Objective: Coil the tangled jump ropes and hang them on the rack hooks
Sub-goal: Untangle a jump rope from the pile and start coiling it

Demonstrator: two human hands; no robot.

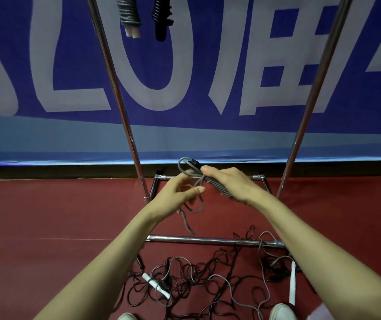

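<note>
At your feet: tangle [196, 280] of ropes, uncoiled, by the rack [208, 240] base. Left hand [182, 192] pinches the grey rope's [217, 187] loose tail; right hand [228, 183] clenches its wound bundle. Step: finishing the wrap. Next: secure tail, hang beside the two coils [128, 15].

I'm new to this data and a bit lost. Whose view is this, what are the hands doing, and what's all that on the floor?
No machine here: a camera on a person's head looks down at their own bare hands. The right hand grips a half-coiled grey jump rope; the left hand pinches its loose strand. On the red floor lies a tangle of ropes with white handles. The metal rack stands in front, and a coiled grey rope and a black one hang near its top.
</note>
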